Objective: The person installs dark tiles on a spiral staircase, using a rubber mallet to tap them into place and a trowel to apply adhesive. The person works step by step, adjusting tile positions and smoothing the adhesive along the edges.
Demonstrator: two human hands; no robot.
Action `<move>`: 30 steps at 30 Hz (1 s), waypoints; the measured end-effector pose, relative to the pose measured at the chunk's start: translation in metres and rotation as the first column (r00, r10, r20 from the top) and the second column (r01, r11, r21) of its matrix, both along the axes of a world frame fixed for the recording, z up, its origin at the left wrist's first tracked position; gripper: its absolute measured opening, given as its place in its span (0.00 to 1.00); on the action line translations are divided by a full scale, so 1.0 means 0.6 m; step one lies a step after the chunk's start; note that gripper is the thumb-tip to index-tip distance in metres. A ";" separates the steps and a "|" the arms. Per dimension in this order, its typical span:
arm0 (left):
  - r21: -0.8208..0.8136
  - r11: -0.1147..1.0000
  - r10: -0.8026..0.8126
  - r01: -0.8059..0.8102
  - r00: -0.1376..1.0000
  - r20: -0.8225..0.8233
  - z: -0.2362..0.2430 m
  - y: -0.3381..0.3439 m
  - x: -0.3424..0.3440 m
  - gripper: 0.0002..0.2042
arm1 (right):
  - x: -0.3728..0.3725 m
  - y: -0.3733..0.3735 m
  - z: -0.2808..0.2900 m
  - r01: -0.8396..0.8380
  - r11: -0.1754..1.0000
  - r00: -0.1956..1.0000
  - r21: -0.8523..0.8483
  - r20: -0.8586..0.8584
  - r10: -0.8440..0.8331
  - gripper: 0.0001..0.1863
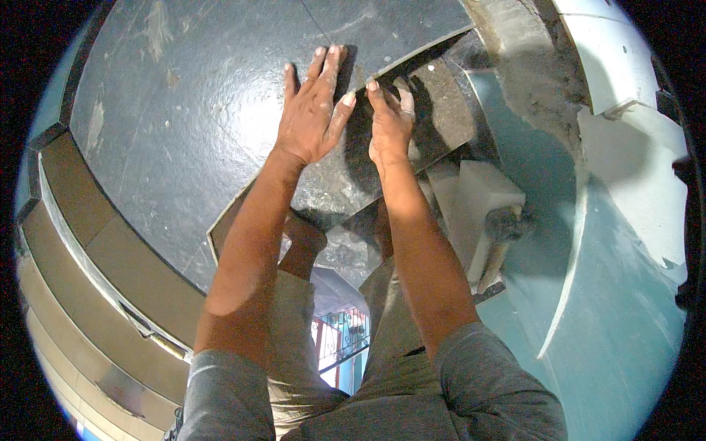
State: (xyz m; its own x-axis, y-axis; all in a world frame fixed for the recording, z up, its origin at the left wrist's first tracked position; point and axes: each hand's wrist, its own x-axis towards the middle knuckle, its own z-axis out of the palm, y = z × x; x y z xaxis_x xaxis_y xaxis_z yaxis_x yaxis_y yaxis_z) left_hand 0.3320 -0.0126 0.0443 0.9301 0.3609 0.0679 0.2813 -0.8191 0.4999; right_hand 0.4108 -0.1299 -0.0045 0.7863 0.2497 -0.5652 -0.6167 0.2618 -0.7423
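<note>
A large dark, glossy stone slab lies beneath my hands, with pale smears and scuffs on its face. My left hand rests flat on it, fingers spread and pointing away from me, dusty at the tips. Just to its right, my right hand is closed at the slab's right edge. Its thumb sits by the edge, and the other fingers curl at the side, partly hidden. Below that edge shows a rough, grey mortar patch on a lower dark surface.
On the right stands a pale block, beside what looks like a mallet with a dark head. A teal surface runs down the right. Brown steps curve along the left. Rough cement borders the far right.
</note>
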 end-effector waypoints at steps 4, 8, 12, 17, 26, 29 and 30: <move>0.084 0.983 -0.156 0.162 0.985 -0.073 0.002 0.021 -0.002 0.33 | 0.000 -0.003 -0.003 -0.030 0.998 1.000 -0.049 -0.006 0.030 0.43; 0.117 0.952 -0.269 0.281 0.957 -0.112 0.010 0.031 -0.005 0.32 | -0.001 -0.002 -0.001 0.001 1.000 0.999 -0.015 -0.051 -0.001 0.41; 0.128 0.921 -0.347 0.368 0.924 -0.159 0.015 0.036 -0.006 0.34 | -0.001 -0.002 -0.001 -0.012 1.000 0.999 -0.015 -0.051 0.011 0.39; 0.118 0.908 -0.375 0.403 0.904 -0.207 0.018 0.038 -0.007 0.34 | -0.001 -0.001 -0.007 0.004 1.000 0.999 0.016 -0.039 -0.003 0.39; -0.005 0.890 -0.453 0.456 0.881 -0.139 0.030 0.040 -0.031 0.35 | -0.003 -0.003 -0.014 -0.014 0.999 0.999 -0.052 -0.037 0.012 0.36; -0.019 0.894 -0.446 0.447 0.886 -0.127 0.038 0.035 -0.056 0.36 | -0.003 -0.001 -0.014 0.010 0.998 1.000 0.057 -0.019 -0.008 0.36; -0.025 0.900 -0.435 0.436 0.893 -0.113 0.042 0.032 -0.068 0.37 | -0.003 -0.001 -0.014 0.007 0.999 1.000 0.032 -0.023 -0.006 0.36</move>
